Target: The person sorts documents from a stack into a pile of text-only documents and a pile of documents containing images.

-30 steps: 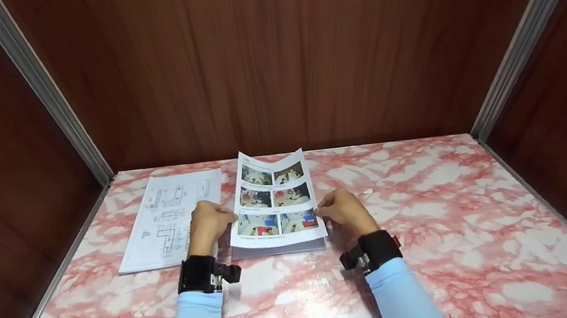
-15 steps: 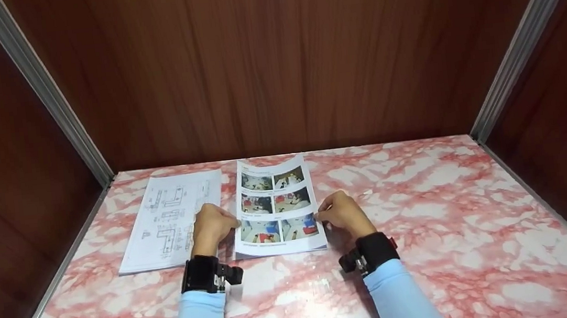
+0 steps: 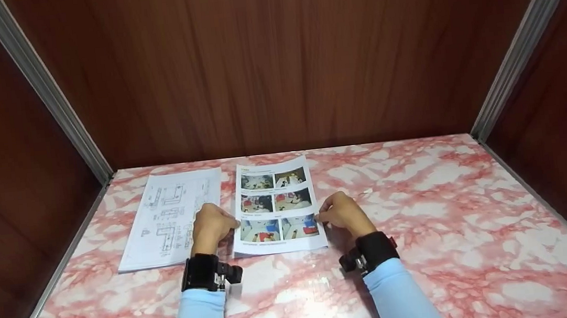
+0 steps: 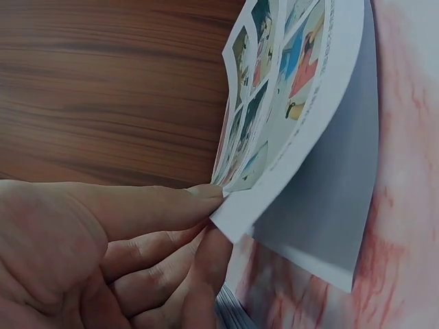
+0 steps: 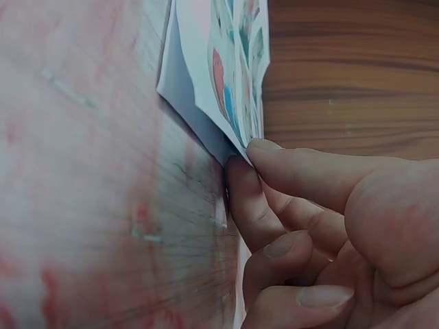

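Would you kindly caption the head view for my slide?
Left hand and right hand pinch a photo-printed sheet beside a technical drawing.

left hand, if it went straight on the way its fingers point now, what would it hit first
The printed photo sheet, whose left edge the left hand pinches. Farther on, across it, the right hand seems roughly in line, though depth is hard to judge.

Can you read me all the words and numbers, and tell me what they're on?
None can be read clearly.
Photo page: lines of print, too small and blurred to read.
Drawing page: small marks around the shapes, too tiny to read.
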`<state>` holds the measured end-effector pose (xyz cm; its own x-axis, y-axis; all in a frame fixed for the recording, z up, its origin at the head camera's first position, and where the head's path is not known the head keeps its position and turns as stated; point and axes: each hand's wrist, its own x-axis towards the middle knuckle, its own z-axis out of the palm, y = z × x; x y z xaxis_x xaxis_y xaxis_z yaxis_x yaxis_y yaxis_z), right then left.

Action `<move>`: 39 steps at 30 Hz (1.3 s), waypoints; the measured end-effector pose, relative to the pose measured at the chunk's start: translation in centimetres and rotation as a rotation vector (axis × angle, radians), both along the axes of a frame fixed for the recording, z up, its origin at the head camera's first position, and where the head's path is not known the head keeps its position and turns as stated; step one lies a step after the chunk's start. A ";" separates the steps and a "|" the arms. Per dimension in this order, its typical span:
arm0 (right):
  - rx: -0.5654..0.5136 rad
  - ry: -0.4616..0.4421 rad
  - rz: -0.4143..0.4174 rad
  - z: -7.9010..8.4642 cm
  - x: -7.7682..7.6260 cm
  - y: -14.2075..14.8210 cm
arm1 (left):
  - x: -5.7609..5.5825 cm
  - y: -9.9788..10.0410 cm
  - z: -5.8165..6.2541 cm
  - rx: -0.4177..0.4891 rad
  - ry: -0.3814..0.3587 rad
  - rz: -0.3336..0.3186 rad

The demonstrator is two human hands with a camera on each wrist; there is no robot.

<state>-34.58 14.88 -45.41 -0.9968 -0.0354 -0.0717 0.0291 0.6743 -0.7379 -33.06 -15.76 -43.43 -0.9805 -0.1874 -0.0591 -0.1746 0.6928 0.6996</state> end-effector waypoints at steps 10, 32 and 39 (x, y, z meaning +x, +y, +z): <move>0.021 0.007 0.001 -0.1 0.0 0.0 | -0.2 -0.1 -0.2 0.006 -0.027 -0.006; 0.099 0.022 -0.046 1.2 0.0 -0.6 | -0.3 0.0 0.2 -0.016 -0.012 0.027; 0.046 0.029 -0.068 1.3 0.2 -1.0 | -0.2 0.4 -0.2 0.028 0.020 0.008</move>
<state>-34.41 13.93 -44.12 -0.9985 0.0350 -0.0431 0.0553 0.7046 -0.7074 -33.26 -15.37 -43.67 -0.9799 -0.1942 -0.0451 -0.1663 0.6718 0.7218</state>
